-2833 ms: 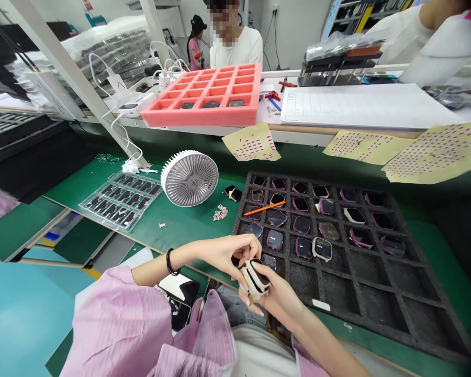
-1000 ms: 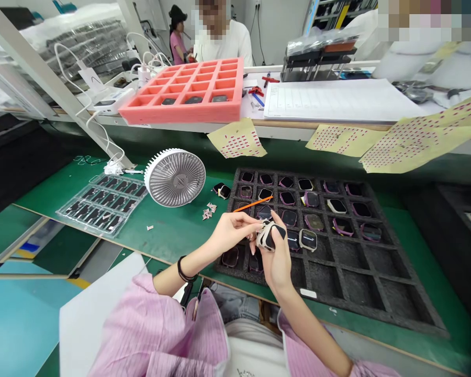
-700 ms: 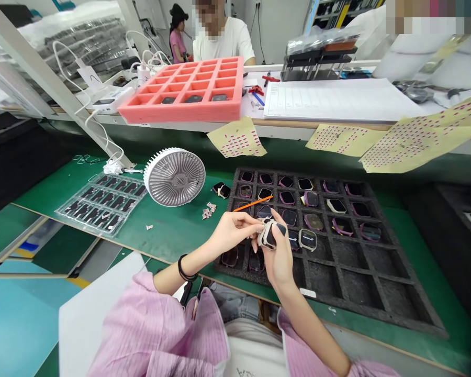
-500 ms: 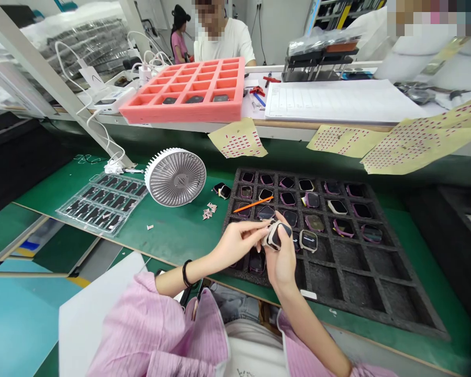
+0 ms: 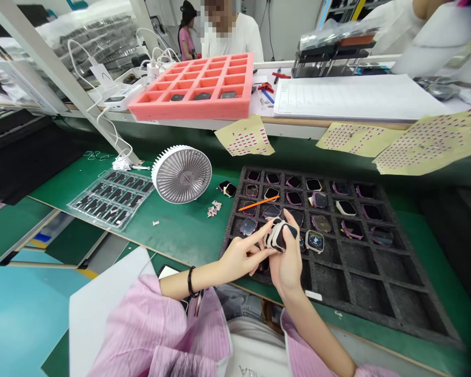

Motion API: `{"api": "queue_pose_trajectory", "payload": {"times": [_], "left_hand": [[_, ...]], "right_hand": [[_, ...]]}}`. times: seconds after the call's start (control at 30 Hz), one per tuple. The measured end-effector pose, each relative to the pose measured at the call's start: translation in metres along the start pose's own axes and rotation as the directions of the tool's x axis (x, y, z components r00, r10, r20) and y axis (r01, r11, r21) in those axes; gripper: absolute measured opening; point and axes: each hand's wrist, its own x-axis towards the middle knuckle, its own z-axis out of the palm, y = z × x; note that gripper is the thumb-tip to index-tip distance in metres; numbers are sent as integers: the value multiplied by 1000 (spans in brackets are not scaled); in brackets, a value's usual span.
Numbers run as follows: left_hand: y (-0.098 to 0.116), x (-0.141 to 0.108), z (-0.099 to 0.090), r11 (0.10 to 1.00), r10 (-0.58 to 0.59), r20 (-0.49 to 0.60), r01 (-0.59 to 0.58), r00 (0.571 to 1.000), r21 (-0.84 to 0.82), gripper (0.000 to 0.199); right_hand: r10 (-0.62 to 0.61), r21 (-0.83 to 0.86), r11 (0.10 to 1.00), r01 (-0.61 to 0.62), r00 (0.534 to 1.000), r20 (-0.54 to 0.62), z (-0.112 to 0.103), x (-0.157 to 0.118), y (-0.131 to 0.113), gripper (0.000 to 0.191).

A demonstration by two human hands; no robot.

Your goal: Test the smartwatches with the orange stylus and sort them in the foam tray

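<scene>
My right hand [image 5: 287, 264] is closed around a small stack of smartwatches [image 5: 279, 236] with silvery cases and dark screens, held above the foam tray. From the left, my left hand [image 5: 241, 256] grips the same stack, index finger along its upper edge and thumb lower down. The exact number of watches in the stack is hard to make out. Beneath lies the black foam tray [image 5: 371, 262], with watches and purple-edged screens in many compartments. One silver smartwatch [image 5: 314, 241] with a lit dial lies just right of my hands.
An orange stick [image 5: 258, 203] rests across the tray. Left of it are small pale pieces [image 5: 213, 209], a white fan [image 5: 182, 175] and a clear plastic tray of dark parts [image 5: 112, 199]. A pink foam tray [image 5: 192, 110] sits on the shelf, with a person behind it.
My left fingers have shifted on the stack, the index now stretched along its top. The watch beside my hands has gone from a mostly dark screen to a lit dial. The view has moved slightly.
</scene>
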Motion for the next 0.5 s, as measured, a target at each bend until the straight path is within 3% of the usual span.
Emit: {"api": "queue_pose_trajectory", "payload": {"times": [0.17, 0.37, 0.5], "left_hand": [[-2, -3, 12, 999, 47, -40, -46, 998, 8, 58], [-2, -2, 4, 992, -94, 42, 98, 995, -85, 63], [2, 4, -19, 985, -133, 217, 153, 967, -75, 60]], "right_hand": [[-11, 40, 999, 13, 999, -41, 0, -5, 2, 49], [16, 6, 1000, -16, 1000, -10, -6, -7, 7, 47], [33, 5, 999, -33, 999, 6, -7, -5, 7, 46]]}}
